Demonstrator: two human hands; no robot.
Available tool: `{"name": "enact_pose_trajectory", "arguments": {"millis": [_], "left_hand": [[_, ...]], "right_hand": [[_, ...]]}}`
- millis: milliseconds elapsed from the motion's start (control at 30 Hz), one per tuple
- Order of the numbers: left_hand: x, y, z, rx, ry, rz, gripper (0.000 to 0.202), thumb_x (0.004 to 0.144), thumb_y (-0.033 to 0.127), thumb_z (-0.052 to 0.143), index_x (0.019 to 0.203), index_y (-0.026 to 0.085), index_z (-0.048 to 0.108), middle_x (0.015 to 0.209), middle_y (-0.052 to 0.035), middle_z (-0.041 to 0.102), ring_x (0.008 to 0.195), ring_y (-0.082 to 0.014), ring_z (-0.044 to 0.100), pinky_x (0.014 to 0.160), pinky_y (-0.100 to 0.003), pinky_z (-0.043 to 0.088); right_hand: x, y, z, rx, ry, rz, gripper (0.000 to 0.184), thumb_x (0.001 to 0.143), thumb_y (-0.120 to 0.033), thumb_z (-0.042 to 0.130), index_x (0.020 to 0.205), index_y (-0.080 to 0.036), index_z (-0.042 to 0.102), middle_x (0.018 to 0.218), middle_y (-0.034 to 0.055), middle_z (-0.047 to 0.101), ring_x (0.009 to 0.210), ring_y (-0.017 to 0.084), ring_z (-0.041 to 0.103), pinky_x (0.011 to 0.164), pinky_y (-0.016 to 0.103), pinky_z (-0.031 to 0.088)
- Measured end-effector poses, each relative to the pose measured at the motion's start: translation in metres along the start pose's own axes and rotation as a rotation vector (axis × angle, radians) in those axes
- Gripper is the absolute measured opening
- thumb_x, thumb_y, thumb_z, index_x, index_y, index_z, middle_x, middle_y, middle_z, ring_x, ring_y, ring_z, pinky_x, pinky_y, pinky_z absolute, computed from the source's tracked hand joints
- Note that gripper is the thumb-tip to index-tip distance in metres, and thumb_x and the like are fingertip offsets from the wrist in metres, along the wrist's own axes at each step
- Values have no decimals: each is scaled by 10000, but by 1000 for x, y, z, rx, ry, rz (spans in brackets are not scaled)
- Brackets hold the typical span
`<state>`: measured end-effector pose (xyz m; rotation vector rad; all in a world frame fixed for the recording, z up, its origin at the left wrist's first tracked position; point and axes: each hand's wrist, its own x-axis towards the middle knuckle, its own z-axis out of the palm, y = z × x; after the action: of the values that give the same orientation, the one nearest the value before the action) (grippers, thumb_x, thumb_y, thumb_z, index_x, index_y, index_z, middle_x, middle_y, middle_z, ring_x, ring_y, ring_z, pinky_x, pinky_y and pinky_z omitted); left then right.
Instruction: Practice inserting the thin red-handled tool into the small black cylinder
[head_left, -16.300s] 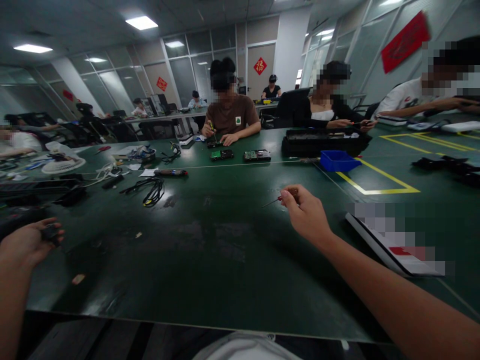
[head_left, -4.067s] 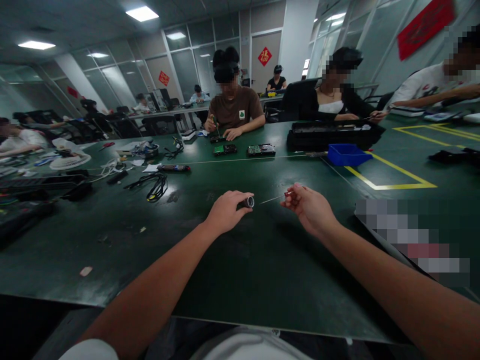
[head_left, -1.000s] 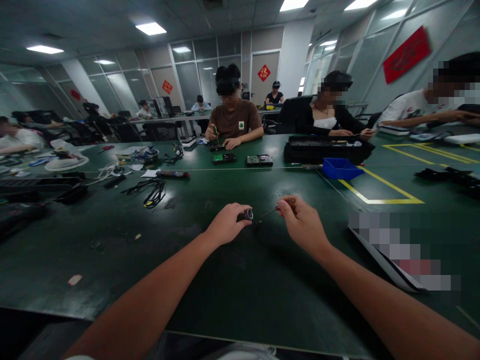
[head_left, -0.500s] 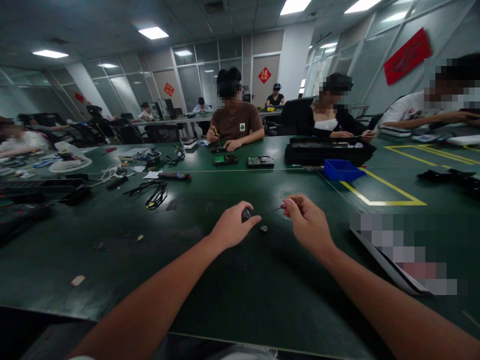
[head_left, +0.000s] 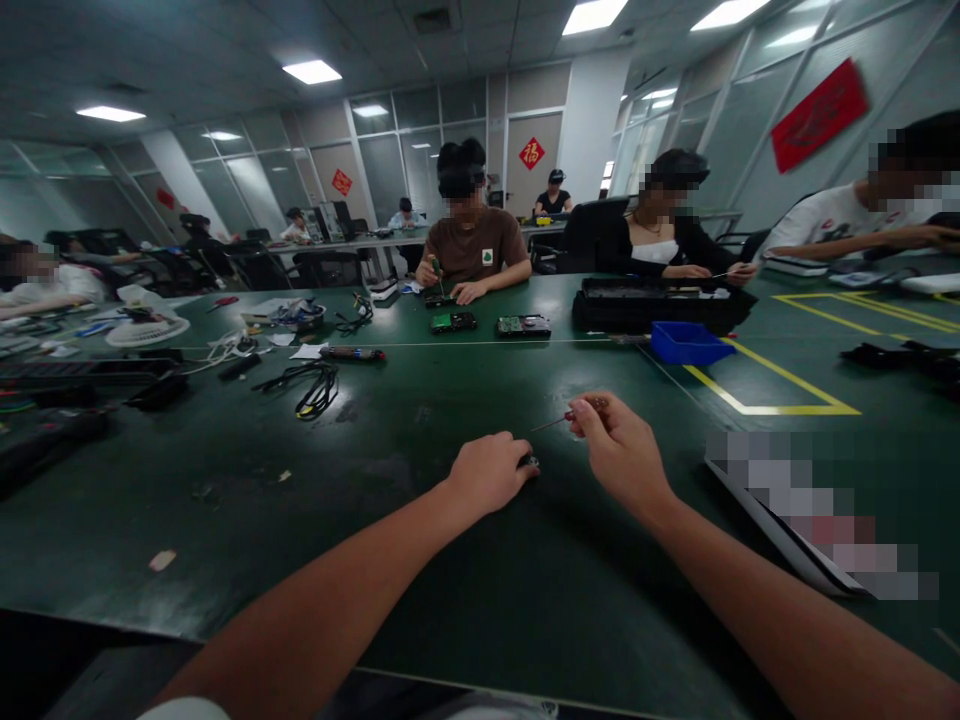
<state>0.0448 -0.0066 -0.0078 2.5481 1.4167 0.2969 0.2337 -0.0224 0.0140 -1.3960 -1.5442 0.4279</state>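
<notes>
My left hand [head_left: 491, 472] is low over the green table, fingers curled down and closed around a small round metallic part [head_left: 532, 462]. Only a bit of that part shows between the thumb and the fingertips. Whether a second dark round piece is also inside the palm is hidden. Just to the right, my right hand [head_left: 619, 445] grips a screwdriver [head_left: 553, 422] by its reddish handle. Its thin shaft points left, above the table, with the tip a little above and apart from my left fingers.
Black cables [head_left: 316, 388] lie at the left, near a dark pen-like tool [head_left: 352, 354]. Two opened hard drives [head_left: 523, 326] are ahead, before a co-worker in brown. A blue bin [head_left: 688, 343] and a black tray [head_left: 600, 305] stand right of them. A blurred booklet [head_left: 787, 560] lies at right.
My left hand has turned palm-down and moved slightly right and down onto the small round part. The dark round piece it held is now out of sight. My right hand stays nearly still.
</notes>
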Motion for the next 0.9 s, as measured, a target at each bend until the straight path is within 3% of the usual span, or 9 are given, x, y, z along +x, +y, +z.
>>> {"name": "enact_pose_trajectory", "arguments": {"millis": [133, 267, 433, 533, 700, 900], "left_hand": [[-1, -8, -7, -194, 42, -9, 287, 918, 460, 557, 1049, 247, 697, 1023, -65, 705, 920, -263, 650, 737, -368, 499], [0, -23, -18, -445, 173, -42, 311, 930, 442, 502, 980, 209, 702, 960, -66, 716, 855, -218, 640, 753, -343, 479], [7, -52, -37, -904, 306, -201, 253, 852, 383, 546, 938, 169, 651, 796, -32, 663, 549, -114, 510, 513, -240, 387], [4, -76, -52, -1117, 399, -298, 252, 784, 365, 573, 929, 164, 613, 795, -28, 636, 490, -90, 477, 410, -198, 277], [-21, -128, -80, -1231, 594, -441, 198, 708, 328, 553, 829, 174, 529, 706, -4, 562, 445, -86, 446, 359, -176, 179], [-77, -189, -112, -1112, 829, -711, 76, 810, 232, 463, 795, 164, 495, 663, 23, 526, 466, -69, 411, 403, -170, 170]], "right_hand": [[0, -1, -1, -1, -10, -7, 318, 975, -492, 463, 945, -221, 626, 800, 55, 705, 755, 233, 673, 687, 364, 466], [0, -2, -2, 1, -14, -12, 323, 972, -487, 460, 930, -217, 632, 789, 58, 705, 746, 232, 670, 687, 364, 468], [-1, -2, -2, 5, -30, -11, 313, 967, -489, 469, 944, -223, 633, 807, 60, 712, 759, 238, 678, 689, 367, 473], [-1, -3, -2, 7, -32, -11, 301, 965, -478, 476, 937, -222, 632, 790, 55, 705, 750, 235, 677, 689, 365, 469], [-1, -4, -1, 6, -41, -20, 305, 967, -479, 470, 932, -224, 633, 762, 50, 690, 735, 232, 666, 686, 362, 459], [-2, -5, 0, 7, -65, -2, 310, 963, -471, 466, 955, -213, 637, 777, 59, 699, 756, 237, 669, 700, 368, 457]]}}
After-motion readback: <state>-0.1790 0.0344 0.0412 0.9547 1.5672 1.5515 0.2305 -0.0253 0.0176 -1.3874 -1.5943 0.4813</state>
